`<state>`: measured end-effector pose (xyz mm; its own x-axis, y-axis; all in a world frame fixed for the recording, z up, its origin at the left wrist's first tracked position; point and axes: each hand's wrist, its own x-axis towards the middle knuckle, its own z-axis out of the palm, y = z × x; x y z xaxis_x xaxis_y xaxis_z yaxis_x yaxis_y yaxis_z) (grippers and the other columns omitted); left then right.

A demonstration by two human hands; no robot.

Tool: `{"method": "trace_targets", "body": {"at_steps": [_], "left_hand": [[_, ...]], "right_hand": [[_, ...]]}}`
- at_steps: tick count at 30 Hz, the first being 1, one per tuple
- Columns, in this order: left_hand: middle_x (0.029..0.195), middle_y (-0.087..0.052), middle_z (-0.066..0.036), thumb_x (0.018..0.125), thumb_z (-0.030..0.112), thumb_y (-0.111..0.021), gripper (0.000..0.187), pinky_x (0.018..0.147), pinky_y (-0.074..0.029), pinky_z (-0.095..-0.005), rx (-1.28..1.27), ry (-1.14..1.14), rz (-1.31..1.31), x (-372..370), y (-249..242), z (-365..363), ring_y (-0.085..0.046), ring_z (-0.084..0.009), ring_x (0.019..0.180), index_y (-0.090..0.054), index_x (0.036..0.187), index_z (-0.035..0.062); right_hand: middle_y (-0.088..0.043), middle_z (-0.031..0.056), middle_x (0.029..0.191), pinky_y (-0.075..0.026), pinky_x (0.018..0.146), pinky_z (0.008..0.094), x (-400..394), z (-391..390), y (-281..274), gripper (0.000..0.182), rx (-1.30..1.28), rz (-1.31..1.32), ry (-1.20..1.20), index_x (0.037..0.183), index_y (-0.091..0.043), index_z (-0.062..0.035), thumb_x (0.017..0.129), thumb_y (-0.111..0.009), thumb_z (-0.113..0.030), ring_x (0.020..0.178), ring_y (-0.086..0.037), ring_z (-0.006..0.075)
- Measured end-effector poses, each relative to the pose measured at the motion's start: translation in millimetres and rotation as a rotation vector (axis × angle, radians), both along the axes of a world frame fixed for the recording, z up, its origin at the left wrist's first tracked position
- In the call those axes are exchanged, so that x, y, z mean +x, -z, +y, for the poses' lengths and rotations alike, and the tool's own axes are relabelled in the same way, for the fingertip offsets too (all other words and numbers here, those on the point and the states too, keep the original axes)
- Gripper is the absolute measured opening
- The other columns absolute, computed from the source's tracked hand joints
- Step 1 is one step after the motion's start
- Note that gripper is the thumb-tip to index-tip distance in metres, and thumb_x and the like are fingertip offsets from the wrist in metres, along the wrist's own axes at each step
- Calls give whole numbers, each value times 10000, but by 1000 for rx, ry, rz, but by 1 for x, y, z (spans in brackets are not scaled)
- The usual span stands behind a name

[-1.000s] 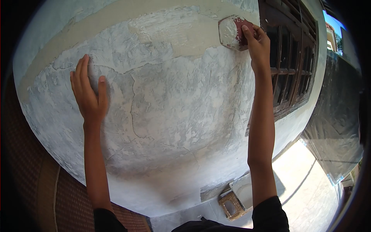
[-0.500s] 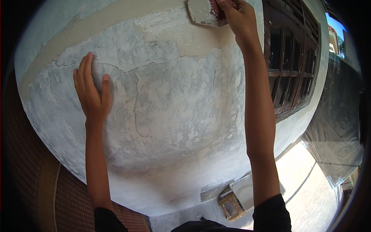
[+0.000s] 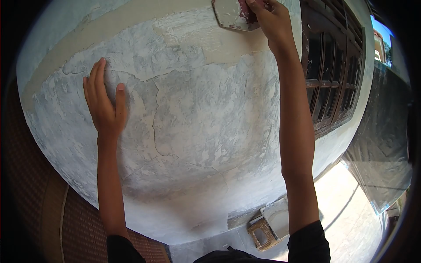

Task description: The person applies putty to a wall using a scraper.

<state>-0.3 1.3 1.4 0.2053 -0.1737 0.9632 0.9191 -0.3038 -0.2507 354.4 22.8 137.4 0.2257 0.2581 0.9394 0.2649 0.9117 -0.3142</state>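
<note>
Where the head view takes in a curved-looking stretch of grey-white, patchily plastered wall (image 3: 206, 118), the person has both arms raised in front of it. The right hand (image 3: 272, 19) grasps a flat, angular tool (image 3: 234, 15) with a red-brown patch and a pale, plaster-smeared face, the thumb laid over the red-brown part. The tool is near the wall's upper edge, beside a smooth beige band (image 3: 131, 16) that arcs down toward the wall's left edge; whether its underside touches the wall cannot be told. The left hand (image 3: 105, 105) is released, holding nothing, its back to the camera and its fingers pointing up against the left part of the wall, with the thumb held apart. A thin crack (image 3: 154, 125) runs down the wall between the two arms.

At the wall's right side is a dark brown wooden window (image 3: 326, 74) with small panes, and beyond it hangs a dark, shiny sheet (image 3: 381, 131). By the wall's lower right edge, a brown woven object with an opening (image 3: 262, 236) sits beside a pale, shallow tray-like piece (image 3: 277, 219), near the right forearm. Brown woven matting (image 3: 83, 228) lines the lower left.
</note>
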Motion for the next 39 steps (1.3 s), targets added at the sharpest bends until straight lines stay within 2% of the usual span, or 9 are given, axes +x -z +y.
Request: {"method": "trace_targets", "body": {"at_steps": [8, 11, 14, 18, 24, 31, 35, 36, 39], "left_hand": [[1470, -481, -123, 984, 278, -516, 536, 1201, -181, -551, 9, -15, -15, -1, 1, 1, -423, -303, 1386, -414, 1466, 68], [1491, -459, -145, 1012, 317, -477, 537, 1192, -169, -567, 5, -2, 6, -1, 0, 2, -398, -342, 1393, -397, 1474, 56], [1490, -460, -143, 1013, 324, -475, 540, 1192, -170, -565, 3, -10, 0, -2, 0, 1, -401, -340, 1391, -398, 1475, 56], [1486, -463, -143, 1016, 331, -468, 537, 1191, -175, -564, 8, -2, -4, 0, 0, 1, -409, -338, 1384, -406, 1471, 52], [1476, -468, -147, 1015, 324, -469, 535, 1191, -176, -564, 12, -5, -1, -2, 0, 2, -409, -334, 1384, -407, 1470, 48], [1478, -468, -146, 1013, 326, -472, 535, 1194, -166, -572, 5, 5, -1, -1, -1, 1, -406, -333, 1386, -408, 1470, 56], [1478, -466, -142, 1013, 325, -471, 534, 1194, -166, -573, 4, -8, -4, -1, 0, 1, -404, -332, 1389, -409, 1470, 56], [1479, -466, -140, 1013, 324, -472, 533, 1195, -166, -572, 5, -4, -6, 0, -1, 1, -403, -331, 1390, -409, 1469, 57], [1480, -465, -138, 1013, 323, -472, 532, 1197, -167, -569, 1, 2, -7, 1, -1, 1, -400, -330, 1393, -409, 1469, 57]], "right_hand": [[-673, 74, 840, -500, 545, 264, 22, -2, 3, 273, -73, 103, 14, 1128, -630, 66, 983, -617, -165, 645, -616, 126], [-670, 69, 837, -501, 548, 265, 24, 3, 6, 277, 11, 5, -55, 1132, -629, 65, 984, -618, -169, 654, -617, 125], [-654, 57, 816, -494, 546, 260, 26, -3, 4, 271, -49, 124, 110, 1125, -631, 62, 988, -617, -171, 651, -603, 114], [-673, 81, 855, -504, 561, 265, 14, -12, 6, 305, 10, 10, -23, 1140, -630, 75, 984, -624, -188, 673, -619, 130], [-675, 75, 861, -504, 587, 269, 16, -10, 7, 294, -71, 135, 40, 1134, -637, 64, 979, -630, -186, 688, -621, 133], [-650, 51, 809, -478, 563, 259, 27, 5, 5, 284, -62, 32, 4, 1125, -637, 53, 985, -623, -193, 651, -584, 115], [-658, 64, 838, -488, 598, 266, 23, -11, 3, 291, -38, 116, 30, 1127, -637, 55, 986, -622, -200, 680, -597, 122], [-667, 84, 869, -503, 633, 273, 20, -10, 2, 316, -34, 0, -42, 1153, -633, 60, 985, -623, -207, 716, -616, 135], [-672, 93, 862, -510, 600, 272, 13, -1, 4, 309, 14, 49, 83, 1154, -629, 66, 983, -620, -192, 698, -630, 148]]}}
